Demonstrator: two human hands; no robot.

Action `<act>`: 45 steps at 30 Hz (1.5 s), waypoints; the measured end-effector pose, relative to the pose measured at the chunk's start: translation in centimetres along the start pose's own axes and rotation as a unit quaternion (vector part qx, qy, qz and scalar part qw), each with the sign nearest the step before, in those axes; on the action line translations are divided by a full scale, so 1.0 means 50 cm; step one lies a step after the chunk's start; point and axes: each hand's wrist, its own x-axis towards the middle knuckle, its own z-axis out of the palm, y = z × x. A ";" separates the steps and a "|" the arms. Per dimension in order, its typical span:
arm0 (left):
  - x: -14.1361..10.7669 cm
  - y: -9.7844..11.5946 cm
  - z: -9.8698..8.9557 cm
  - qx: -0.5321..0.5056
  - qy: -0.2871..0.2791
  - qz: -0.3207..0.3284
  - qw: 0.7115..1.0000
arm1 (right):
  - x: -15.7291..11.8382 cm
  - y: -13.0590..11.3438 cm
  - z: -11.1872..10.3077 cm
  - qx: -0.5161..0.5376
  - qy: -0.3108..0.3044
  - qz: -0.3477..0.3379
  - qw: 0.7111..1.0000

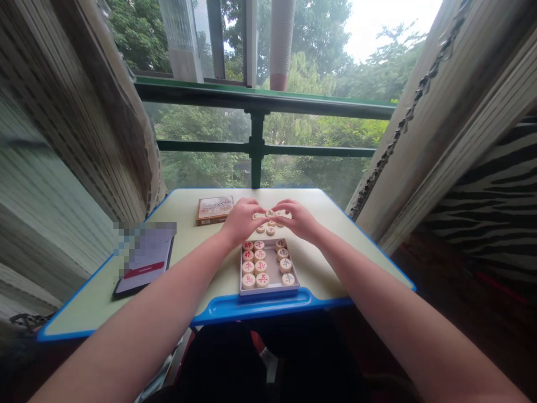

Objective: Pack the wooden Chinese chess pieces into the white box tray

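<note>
My left hand (244,219) and my right hand (297,219) meet over the far middle of the table. Between their fingertips is a round wooden Chinese chess piece (269,213) with a dark character, pinched from both sides. Loose chess pieces lie just below and around my fingers, such as one piece (271,230) on the tabletop; my fingers partly hide others. Nearer to me is an open shallow box (272,290). Two columns of red-marked pieces (260,266) fill its left side, and one column of dark-marked pieces (285,265) stands along its right.
A brown printed box lid (215,209) lies beyond my left forearm. A tablet (146,260) rests at the table's left. The pale table (331,274) has a blue rim and a blue front groove. Curtains (403,123) and a green window railing (268,101) border it.
</note>
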 end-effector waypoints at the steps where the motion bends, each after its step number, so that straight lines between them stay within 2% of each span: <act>1: -0.001 0.005 -0.005 -0.006 0.001 0.004 1.000 | -0.005 -0.007 -0.004 0.002 0.007 -0.001 1.000; 5: -0.010 0.030 -0.018 -0.043 -0.025 0.027 0.998 | -0.041 -0.029 -0.016 0.007 0.021 0.010 1.000; 13: -0.032 0.075 -0.015 -0.122 -0.071 0.087 0.986 | -0.130 -0.057 -0.052 0.008 0.019 0.030 0.999; 17: -0.042 0.093 -0.029 -0.188 -0.149 0.106 0.965 | -0.177 -0.074 -0.060 0.001 -0.004 0.028 1.000; 21: -0.056 0.110 -0.036 -0.207 -0.221 0.111 0.946 | -0.226 -0.080 -0.046 0.006 0.015 0.035 0.999; 28: -0.081 0.129 -0.040 -0.168 -0.204 0.162 0.951 | -0.271 -0.075 -0.025 0.026 0.048 0.032 0.998; 37: -0.086 0.116 -0.031 -0.144 -0.217 0.179 0.949 | -0.270 -0.074 -0.007 0.026 0.041 0.038 0.998; 45: -0.088 0.119 -0.031 -0.127 -0.224 0.176 0.950 | -0.261 -0.085 -0.015 0.057 0.014 0.064 0.996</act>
